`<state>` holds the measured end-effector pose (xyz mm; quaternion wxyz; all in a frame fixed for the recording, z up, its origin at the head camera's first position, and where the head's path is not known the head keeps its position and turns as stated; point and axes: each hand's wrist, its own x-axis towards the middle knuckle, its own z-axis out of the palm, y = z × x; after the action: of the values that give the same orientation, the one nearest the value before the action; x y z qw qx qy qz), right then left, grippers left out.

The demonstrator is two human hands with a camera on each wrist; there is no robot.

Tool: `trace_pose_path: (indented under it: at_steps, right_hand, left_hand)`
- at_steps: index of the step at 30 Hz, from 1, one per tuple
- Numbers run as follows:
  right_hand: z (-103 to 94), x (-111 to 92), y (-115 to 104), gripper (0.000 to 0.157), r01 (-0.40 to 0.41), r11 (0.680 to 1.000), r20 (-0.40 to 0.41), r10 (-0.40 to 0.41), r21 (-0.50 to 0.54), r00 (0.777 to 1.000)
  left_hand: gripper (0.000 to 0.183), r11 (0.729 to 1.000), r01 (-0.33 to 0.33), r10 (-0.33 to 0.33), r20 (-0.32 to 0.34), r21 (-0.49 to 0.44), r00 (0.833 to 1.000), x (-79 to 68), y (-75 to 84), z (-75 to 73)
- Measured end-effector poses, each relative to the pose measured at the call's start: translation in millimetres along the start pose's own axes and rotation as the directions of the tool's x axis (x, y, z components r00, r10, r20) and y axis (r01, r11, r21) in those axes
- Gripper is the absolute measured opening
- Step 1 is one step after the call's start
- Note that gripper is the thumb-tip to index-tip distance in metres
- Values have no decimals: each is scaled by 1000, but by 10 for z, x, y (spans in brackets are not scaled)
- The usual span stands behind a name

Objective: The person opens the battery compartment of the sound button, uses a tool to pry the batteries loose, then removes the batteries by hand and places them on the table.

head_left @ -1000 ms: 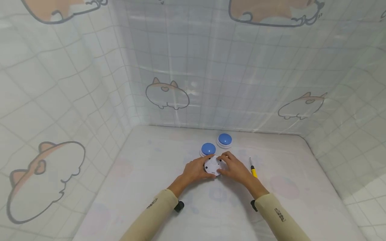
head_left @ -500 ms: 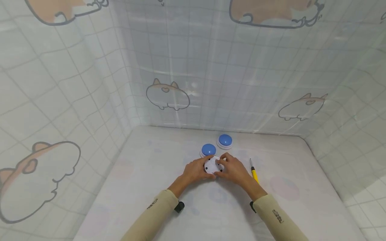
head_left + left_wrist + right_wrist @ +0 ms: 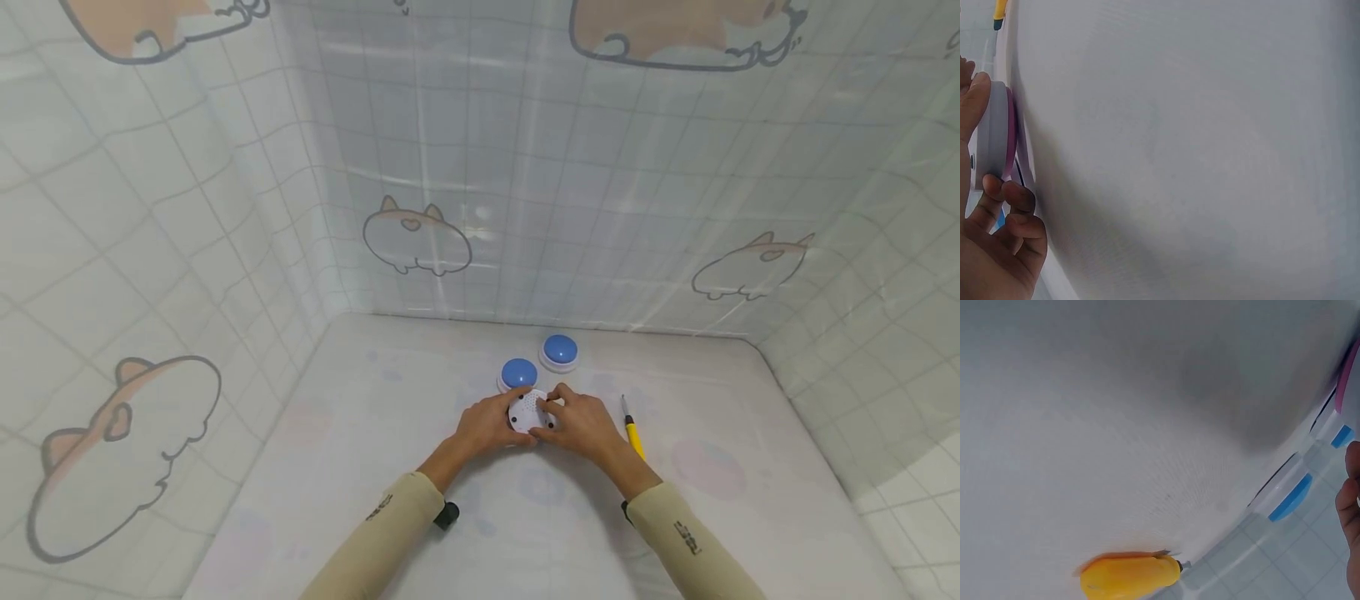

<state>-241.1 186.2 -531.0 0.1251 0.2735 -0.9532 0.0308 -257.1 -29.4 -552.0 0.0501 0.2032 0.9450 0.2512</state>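
A round white push button (image 3: 527, 410) is turned over, its perforated underside with black dots facing up. The pink-purple dome (image 3: 1011, 134) points down towards the table in the left wrist view. My left hand (image 3: 483, 423) grips its left side, thumb at the near edge and fingers at the far edge. On the opposite side, my right hand (image 3: 585, 427) holds the button with curled fingers, index tip over the underside and thumb by the near rim. Whether a small part sits between those right fingertips is too small to tell.
Two blue-topped push buttons stand behind the hands, the nearer one (image 3: 519, 372) close to the held button and the farther one (image 3: 559, 349) back to the right. A yellow-handled screwdriver (image 3: 635, 439) lies beside the right wrist. Patterned sheeting (image 3: 585, 208) walls the table's back and sides.
My right fingertips have shifted slightly left over the button's underside, and the right forearm has moved a little left. The left hand keeps its grip in about the same place.
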Motion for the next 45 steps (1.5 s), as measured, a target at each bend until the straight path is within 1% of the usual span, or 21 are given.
trace_pose_path:
  at_steps: [4,9,16,22,31,38,45]
  right_hand:
    - [11,3,10,61,31,999,-38,-32,-15,999]
    - [26,10,22,60,53,998,-51,-55,-32,997]
    - [44,15,56,59,122,990,-85,-127,-64,988]
    - [62,22,84,57,148,985,-99,-156,-83,983]
    - [63,60,125,50,239,964,-154,-255,-114,955]
    - [81,83,143,46,281,954,-130,-293,-103,947]
    - [85,86,148,44,311,947,-150,-321,-84,935]
  left_hand:
    - [95,1000,2,-2,1,-5,1000,2,-1,3]
    - [94,1000,0,0,-2,-17,1000,4,4,6]
    - [93,1000,-7,7,10,-28,1000,12,4,-2]
    - [94,999,-20,21,9,-34,1000,26,-7,-14]
    - [96,999,-13,14,22,-30,1000,64,-22,-25]
    - [96,999,1,0,41,-32,999,65,0,-58]
    - [96,999,14,-11,52,-49,999,70,-1,-61]
